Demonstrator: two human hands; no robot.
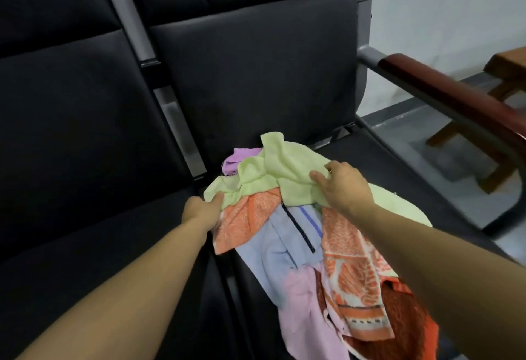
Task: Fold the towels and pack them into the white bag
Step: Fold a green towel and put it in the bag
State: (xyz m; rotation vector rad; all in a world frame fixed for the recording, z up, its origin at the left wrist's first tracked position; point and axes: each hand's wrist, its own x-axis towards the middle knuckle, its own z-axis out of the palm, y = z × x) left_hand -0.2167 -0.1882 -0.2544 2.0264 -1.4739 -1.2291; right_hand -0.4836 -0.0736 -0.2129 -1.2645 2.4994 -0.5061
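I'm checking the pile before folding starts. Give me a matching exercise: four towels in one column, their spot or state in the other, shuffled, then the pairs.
Column A
1. green towel
2. orange patterned towel
3. blue towel
4. purple towel

Column B
a. peeks out at the back of the pile, behind the top towel
b. on top, held by both the left hand and the right hand
c. in the middle, with dark and blue stripes
d. at the near right, with a leaf print

Pairs: 1-b, 2-d, 3-c, 4-a
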